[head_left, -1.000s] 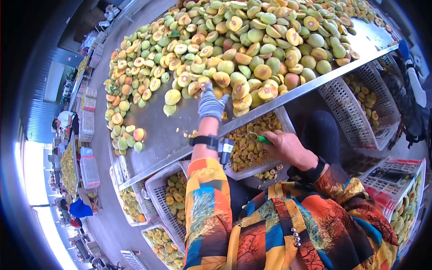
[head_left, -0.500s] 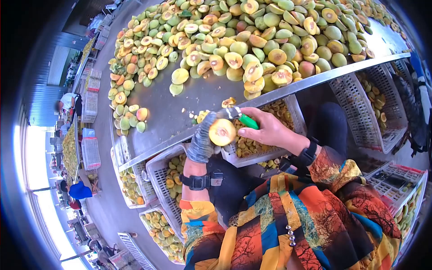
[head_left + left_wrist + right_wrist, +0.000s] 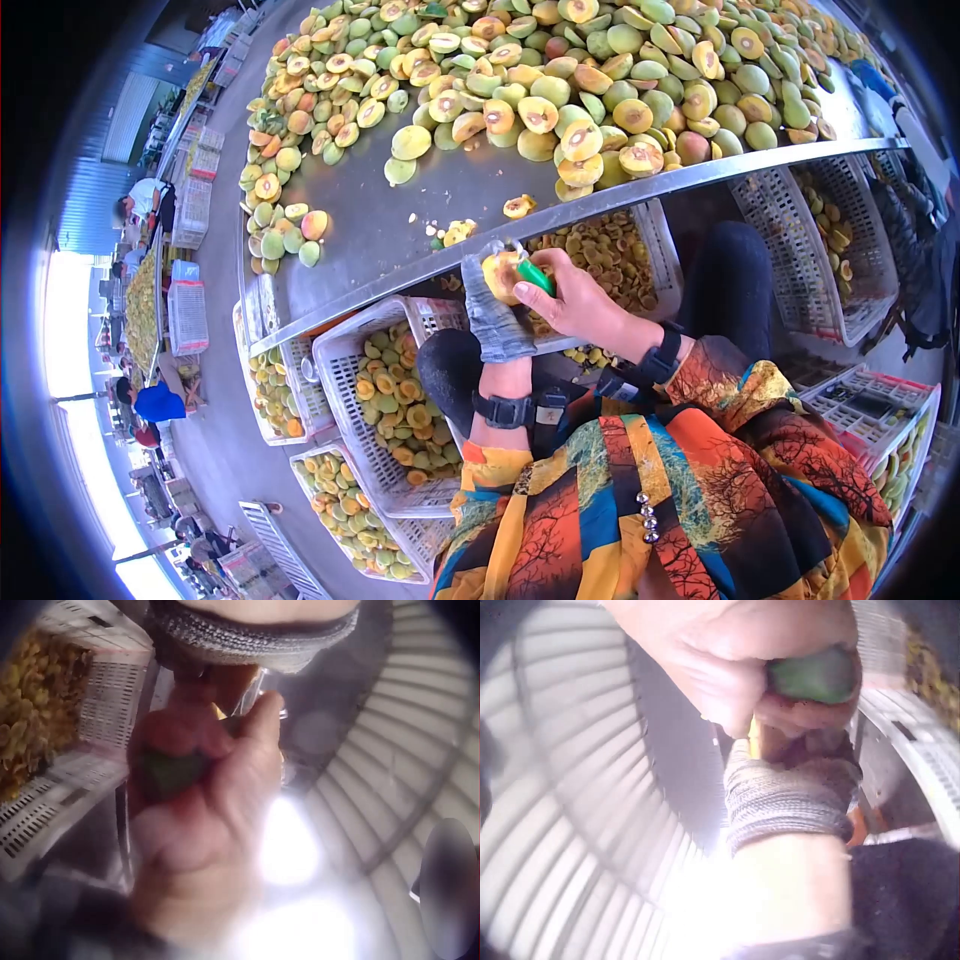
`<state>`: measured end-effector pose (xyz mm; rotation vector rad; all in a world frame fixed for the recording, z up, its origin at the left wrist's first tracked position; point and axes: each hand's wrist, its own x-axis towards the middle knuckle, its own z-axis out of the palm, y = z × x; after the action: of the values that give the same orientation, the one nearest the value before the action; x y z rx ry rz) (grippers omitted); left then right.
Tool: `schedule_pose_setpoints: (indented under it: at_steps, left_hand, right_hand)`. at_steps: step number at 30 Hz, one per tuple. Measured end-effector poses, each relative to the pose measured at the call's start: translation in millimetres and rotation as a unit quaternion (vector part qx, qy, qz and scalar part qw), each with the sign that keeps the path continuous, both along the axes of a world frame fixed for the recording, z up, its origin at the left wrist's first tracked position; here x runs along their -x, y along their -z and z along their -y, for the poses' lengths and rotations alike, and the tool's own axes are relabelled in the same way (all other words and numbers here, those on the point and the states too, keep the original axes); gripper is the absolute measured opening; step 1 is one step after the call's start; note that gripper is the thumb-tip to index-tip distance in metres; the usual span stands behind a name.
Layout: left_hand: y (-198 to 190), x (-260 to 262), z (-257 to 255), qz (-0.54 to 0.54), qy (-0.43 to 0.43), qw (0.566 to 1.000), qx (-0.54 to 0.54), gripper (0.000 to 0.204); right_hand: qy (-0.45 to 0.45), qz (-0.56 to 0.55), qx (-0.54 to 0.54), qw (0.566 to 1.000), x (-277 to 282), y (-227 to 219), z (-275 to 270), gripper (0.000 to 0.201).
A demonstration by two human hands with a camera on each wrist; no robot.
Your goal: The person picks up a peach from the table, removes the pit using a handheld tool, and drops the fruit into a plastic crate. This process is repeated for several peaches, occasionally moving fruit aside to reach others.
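My left hand (image 3: 497, 318), in a grey knitted glove, grips a halved peach (image 3: 496, 278) just off the table's near edge. The bare right hand (image 3: 592, 300) holds a pitting tool (image 3: 536, 277) by its green handle, with the metal loop end right at the peach's cut side. In the left wrist view, the right fingers curl round the dark green handle (image 3: 172, 776), and the peach is mostly hidden. The right wrist view shows the handle's butt (image 3: 814, 676) above the gloved hand (image 3: 787, 799), with a sliver of yellow flesh between the hands.
Halved peaches (image 3: 560, 90) heap over the metal table (image 3: 350, 240), whose raised rim (image 3: 700, 178) runs before me. Beneath stand a crate of fruit scraps (image 3: 665, 265) and a crate of peach halves (image 3: 335, 345). More crates (image 3: 760, 240) flank both sides. Workers (image 3: 145, 200) are far left.
The left hand has come back from the peach pile with a half and drawn it toward my body. My right hand has brought the tool up from over the scrap crate to the peach.
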<state>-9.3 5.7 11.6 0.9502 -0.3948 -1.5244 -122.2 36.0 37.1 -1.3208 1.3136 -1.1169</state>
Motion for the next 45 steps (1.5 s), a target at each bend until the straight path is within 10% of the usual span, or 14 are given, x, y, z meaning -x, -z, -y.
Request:
schedule_pose_setpoints:
  at_steps: [16, 45]
  left_hand:
    - [-25.8, 3.1, -1.3, -0.016, 0.054, 0.997, 0.059, 0.032]
    - [-31.9, 2.4, 7.4, 0.04, 0.135, 0.989, 0.051, 0.032]
  right_hand:
    - [-0.095, -0.355, 0.05, 0.929, 15.9, -29.8, -20.6, 0.031]
    - [-0.121, -0.35, 0.083, 0.925, 27.4, -29.5, -19.8, 0.031]
